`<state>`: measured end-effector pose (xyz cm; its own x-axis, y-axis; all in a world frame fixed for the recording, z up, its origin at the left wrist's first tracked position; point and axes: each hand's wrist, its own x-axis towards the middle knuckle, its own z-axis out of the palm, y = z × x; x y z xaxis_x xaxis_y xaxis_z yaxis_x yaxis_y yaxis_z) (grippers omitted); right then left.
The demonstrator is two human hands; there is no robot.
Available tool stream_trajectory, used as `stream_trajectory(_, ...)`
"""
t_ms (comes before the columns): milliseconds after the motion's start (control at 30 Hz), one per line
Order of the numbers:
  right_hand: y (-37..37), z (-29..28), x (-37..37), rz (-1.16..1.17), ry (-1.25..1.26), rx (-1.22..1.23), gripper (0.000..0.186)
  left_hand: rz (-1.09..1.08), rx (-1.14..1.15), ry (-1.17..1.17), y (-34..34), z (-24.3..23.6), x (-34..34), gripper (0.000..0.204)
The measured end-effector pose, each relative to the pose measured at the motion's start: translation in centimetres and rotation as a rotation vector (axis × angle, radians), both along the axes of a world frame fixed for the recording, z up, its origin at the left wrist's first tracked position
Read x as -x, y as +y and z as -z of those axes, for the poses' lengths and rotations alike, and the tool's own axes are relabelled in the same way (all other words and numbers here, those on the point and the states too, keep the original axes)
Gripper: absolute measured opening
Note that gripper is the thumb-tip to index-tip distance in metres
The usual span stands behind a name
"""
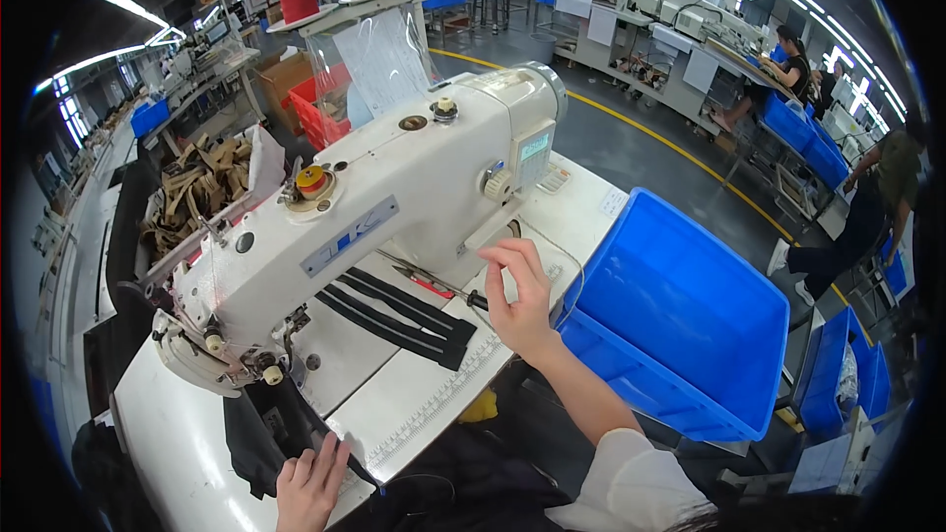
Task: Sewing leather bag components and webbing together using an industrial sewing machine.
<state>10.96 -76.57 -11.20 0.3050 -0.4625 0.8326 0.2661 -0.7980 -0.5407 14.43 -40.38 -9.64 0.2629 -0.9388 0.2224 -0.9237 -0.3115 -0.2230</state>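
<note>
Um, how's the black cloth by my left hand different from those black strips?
The black cloth is broad and rumpled; the black strips are long and narrow. The strips have pale lengthwise lines; the cloth shows none clearly. Your left hand touches the cloth, but no hand touches the strips. Both are black and lie on the sewing table.

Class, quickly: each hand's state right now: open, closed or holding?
Left hand: fingers resting on black fabric; grip cannot be told.
Right hand: raised, fingers curled, nothing visibly held; whether pinched shut cannot be told.
</note>
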Motion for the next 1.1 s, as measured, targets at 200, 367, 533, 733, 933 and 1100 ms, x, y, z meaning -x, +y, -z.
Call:
stream_trajectory(200,-3.8,0.7,-0.1,0.100,0.226,-0.209,0.030,0.041,-0.038,0.008,0.7,2.5,-0.2,0.043)
stream_trajectory(367,-5.1,-1.5,-2.2,0.281,0.277,0.178,0.037,0.145,0.011,-0.152,0.4,2.1,-0.3,0.028)
stream_trajectory(533,-5.3,-4.8,-6.4,0.537,0.816,0.298,0.029,0.055,-0.123,-0.029,0.5,1.4,0.1,0.041)
stream_trajectory(733,-6.7,-4.9,-6.3,0.631,0.907,0.215,0.028,0.145,-0.077,-0.015,-0.3,1.0,-0.6,0.034)
stream_trajectory(933,-3.2,-3.8,-2.0,0.604,0.767,0.435,0.041,0.119,-0.111,-0.088,1.3,0.7,0.7,0.035)
stream_trajectory(1100,0.4,1.6,3.3,0.090,0.903,0.411,0.027,0.135,0.004,0.020,1.7,2.2,2.0,0.039)
